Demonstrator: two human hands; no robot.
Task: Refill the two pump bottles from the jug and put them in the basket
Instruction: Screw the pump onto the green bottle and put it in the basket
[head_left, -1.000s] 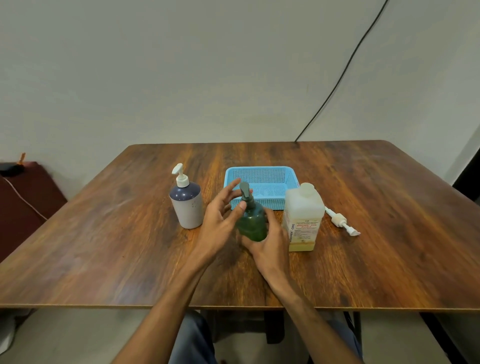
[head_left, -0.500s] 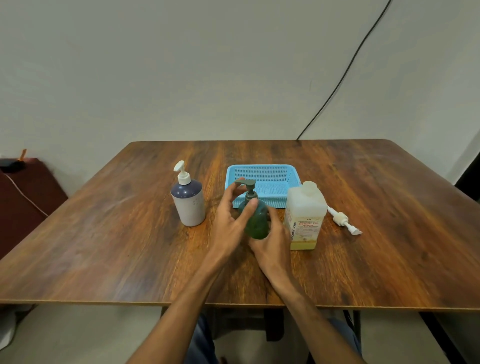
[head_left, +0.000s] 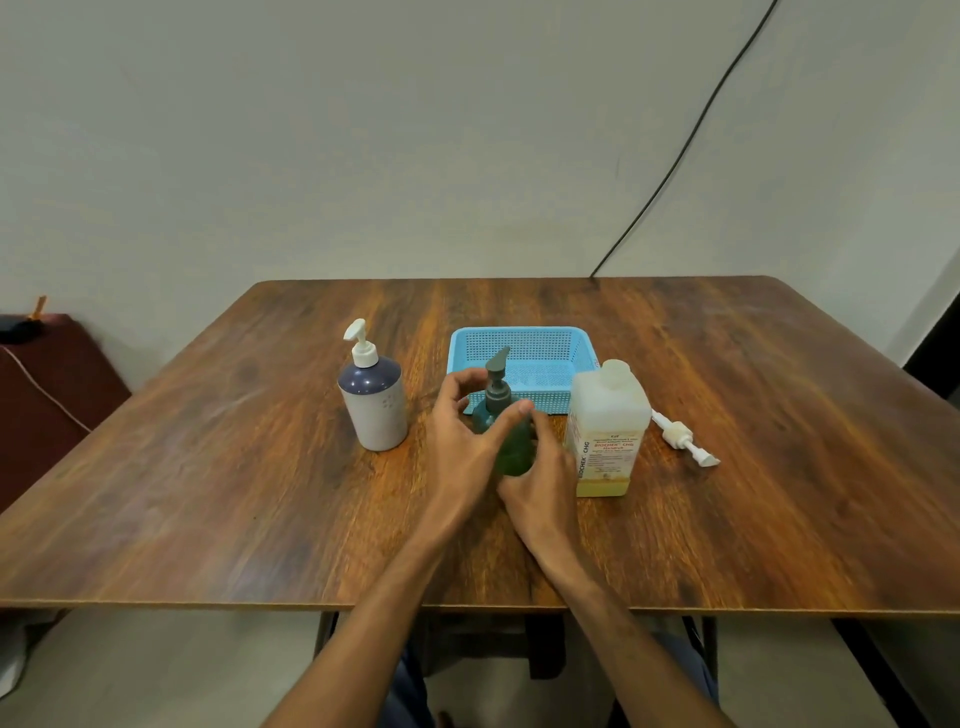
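Green pump bottle (head_left: 513, 448) stood on the surface (head_left: 260, 467) before the basket (head_left: 519, 331). Right hand (head_left: 543, 483) gripped its body; left hand (head_left: 465, 441) pinched the pump collar (head_left: 497, 399). Likely unscrewing; next needs pump lifted clear.

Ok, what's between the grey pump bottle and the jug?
The green pump bottle, left hand at its neck, right hand round its body; the head view shows it.

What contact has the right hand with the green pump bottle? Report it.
Touching: head view shows the right hand gripping the green pump bottle round its body.
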